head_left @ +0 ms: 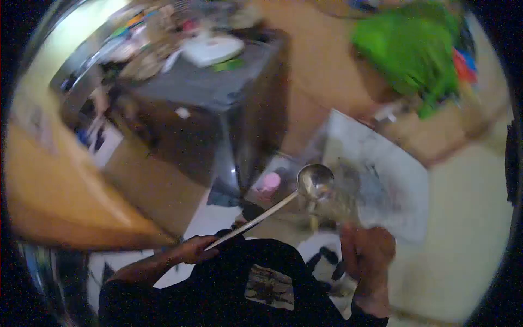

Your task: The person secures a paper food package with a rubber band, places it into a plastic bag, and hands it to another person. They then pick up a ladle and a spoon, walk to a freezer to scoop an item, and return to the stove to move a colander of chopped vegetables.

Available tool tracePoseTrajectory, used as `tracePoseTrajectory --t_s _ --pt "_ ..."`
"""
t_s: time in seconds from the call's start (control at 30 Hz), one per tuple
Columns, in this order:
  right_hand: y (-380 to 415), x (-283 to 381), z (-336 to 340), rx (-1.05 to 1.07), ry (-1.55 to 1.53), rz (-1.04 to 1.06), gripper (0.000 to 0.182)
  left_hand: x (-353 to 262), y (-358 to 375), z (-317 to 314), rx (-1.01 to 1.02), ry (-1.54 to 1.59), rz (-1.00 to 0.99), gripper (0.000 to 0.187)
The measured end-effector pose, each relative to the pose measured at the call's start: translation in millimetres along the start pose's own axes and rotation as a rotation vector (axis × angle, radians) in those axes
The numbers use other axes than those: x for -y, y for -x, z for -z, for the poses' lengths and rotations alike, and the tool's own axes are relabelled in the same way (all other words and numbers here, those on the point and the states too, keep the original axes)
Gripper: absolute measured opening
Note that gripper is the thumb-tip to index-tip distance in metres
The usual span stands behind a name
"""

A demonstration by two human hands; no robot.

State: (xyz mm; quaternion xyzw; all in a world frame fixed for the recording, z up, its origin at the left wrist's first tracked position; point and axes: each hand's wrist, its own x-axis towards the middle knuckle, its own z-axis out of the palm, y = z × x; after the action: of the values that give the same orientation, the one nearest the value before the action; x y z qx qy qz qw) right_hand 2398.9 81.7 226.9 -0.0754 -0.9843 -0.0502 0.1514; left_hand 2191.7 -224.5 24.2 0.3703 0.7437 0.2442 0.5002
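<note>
My left hand (pixel 196 249) is closed around the end of a long pale handle at the lower left. The handle belongs to a ladle (pixel 261 217), which slants up to the right in front of my dark shirt. Its round, shiny metal bowl (pixel 316 182) is near the middle of the view. To the right of the bowl, my right hand (pixel 370 248) is raised with its fingers curled in. Blur hides what, if anything, is inside that hand. A pink object (pixel 269 182) shows just left of the ladle's bowl, low down near the floor.
A dark cabinet or counter (pixel 207 90) stands ahead on the left, with a white item (pixel 212 49) and clutter on top. A pale board or sheet (pixel 403 191) lies right of centre. Farther back is a green cloth or bag (pixel 408 46). An orange-brown surface (pixel 71 191) is close on the left.
</note>
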Motion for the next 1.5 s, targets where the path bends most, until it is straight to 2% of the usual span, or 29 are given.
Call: tracePoseTrajectory --t_s 0.03,0.1,0.17,0.23,0.33,0.4,0.43,0.57,0.6,0.63,0.67,0.73,0.77,0.8,0.83,0.87,0.9,0.93,0.97,1.03,1.07,1.13,1.17,1.2,1.27,1.33,1.37,1.43,1.5 --pt "1 3 12 -0.034 -0.002 0.155 0.016 8 7 -21 -0.009 0.065 0.07 0.038" --pt "-8 6 27 -0.2 -0.116 0.419 0.017 46 26 -84 -0.202 0.185 0.014 0.035" --pt "-19 15 31 -0.321 -0.205 0.607 0.017 57 54 -123 -0.364 0.58 -0.012 0.036" --pt "-28 39 29 -0.386 -0.274 0.754 0.018 95 82 -174 -0.548 0.585 -0.076 0.038" --pt "-43 81 27 -0.472 -0.376 0.931 0.018 108 135 -215 -0.691 0.748 0.178 0.038" --pt "-68 71 19 -0.505 -0.465 0.993 0.019 58 138 -204 -0.66 0.879 0.508 0.041" --pt "-74 98 17 -0.507 -0.489 1.024 0.019 102 151 -235 -0.739 0.95 0.484 0.044" --pt "-115 138 -15 -0.467 -0.625 1.04 0.02 95 158 -247 -0.887 1.021 0.618 0.055" --pt "-124 148 -27 -0.432 -0.662 1.003 0.02 113 152 -265 -0.919 0.921 0.681 0.059" --pt "-131 159 -41 -0.387 -0.69 0.966 0.021 149 139 -292 -0.962 0.931 0.613 0.062" --pt "-138 173 -60 -0.341 -0.731 0.918 0.021 131 150 -276 -0.998 1.024 0.617 0.064" --pt "-135 207 -102 -0.316 -0.84 0.875 0.021 159 150 -278 -0.966 0.913 0.629 0.064" --pt "-131 222 -141 -0.254 -1.161 0.622 0.026 190 144 -288 -0.949 0.938 0.553 0.066" --pt "-128 234 -172 -0.165 -1.459 0.351 0.031 180 154 -267 -0.928 0.957 0.605 0.06" --pt "-134 236 -191 -0.005 -1.426 0.405 0.028 237 134 -292 -1.087 0.681 0.452 0.051" --pt "-145 237 -210 0.162 -1.383 0.464 0.029 210 144 -260 -1.069 0.798 0.532 0.044" --pt "-148 242 -237 0.506 -1.43 0.258 0.033 212 145 -242 -1.039 0.821 0.481 0.042" --pt "-154 252 -253 0.857 -1.423 0.049 0.038 241 131 -246 -1.183 0.566 0.452 0.04" --pt "-162 268 -238 0.872 -1.439 0.081 0.038 242 127 -237 -1.26 0.547 0.419 0.038" --pt "-176 297 -189 0.746 -1.488 0.309 0.045 261 125 -208 -1.173 0.537 0.392 0.039" --pt "-186 312 -198 0.639 -1.574 0.377 0.05 270 127 -193 -1.187 0.534 0.397 0.039" --pt "-219 328 -170 0.794 -1.689 0.446 0.055 272 125 -160 -1.193 0.436 0.424 0.041" --pt "-237 339 -152 0.845 -1.743 0.499 0.055 241 139 -125 -1.145 0.779 0.446 0.042" --pt "-254 348 -130 0.89 -1.785 0.517 0.056 258 134 -117 -1.133 0.768 0.555 0.04" --pt "-283 367 -76 0.312 -1.412 0.889 0.039 245 148 -70 -1.092 0.881 0.607 0.033" --pt "-309 370 -49 -0.076 -1.122 1.123 0.04 269 145 -51 -1.093 0.922 0.47 0.032" --pt "-333 366 -30 -0.031 -1.077 1.074 0.04 227 164 -9 -1.044 0.954 0.576 0.034" --pt "-378 367 -10 -0.388 -0.713 1.585 0.041 240 154 10 -1.186 1.095 0.468 0.042" --pt "-390 392 -12 -0.417 -0.693 1.451 0.041 238 155 50 -1.15 1.04 0.573 0.028"
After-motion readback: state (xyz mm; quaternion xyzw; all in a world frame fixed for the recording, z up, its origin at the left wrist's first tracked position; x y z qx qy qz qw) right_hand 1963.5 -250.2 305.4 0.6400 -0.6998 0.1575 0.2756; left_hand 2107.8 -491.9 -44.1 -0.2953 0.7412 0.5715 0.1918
